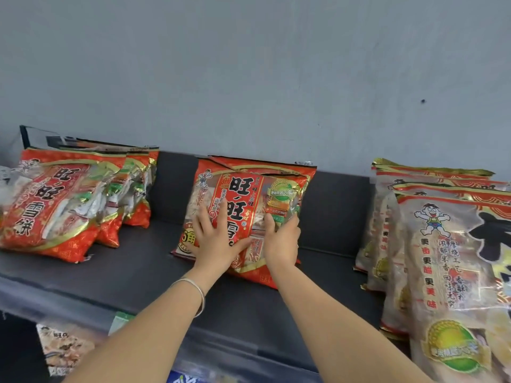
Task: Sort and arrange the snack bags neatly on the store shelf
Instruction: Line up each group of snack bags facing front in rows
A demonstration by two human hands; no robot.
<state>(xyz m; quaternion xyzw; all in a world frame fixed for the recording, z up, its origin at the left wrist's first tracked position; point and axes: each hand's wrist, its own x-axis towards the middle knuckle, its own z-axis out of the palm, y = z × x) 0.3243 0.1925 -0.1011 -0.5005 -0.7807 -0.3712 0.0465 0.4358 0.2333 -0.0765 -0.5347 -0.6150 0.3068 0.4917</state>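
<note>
Left hand [213,239] presses flat, fingers spread, on the red snack bag [249,194] at frame centre. The right hand [282,236] grips the bag's right side. The bag leans back on the shelf [132,261], straight ahead of both hands and equally near each.

Red-gold snack bag [250,205]; dark-grey shelf [154,261] — pale-blue wall [249,78]

The dark shelf [138,258] holds left red bags [49,205], centre red bags [240,189] and pale bags [442,272] at right.
</note>
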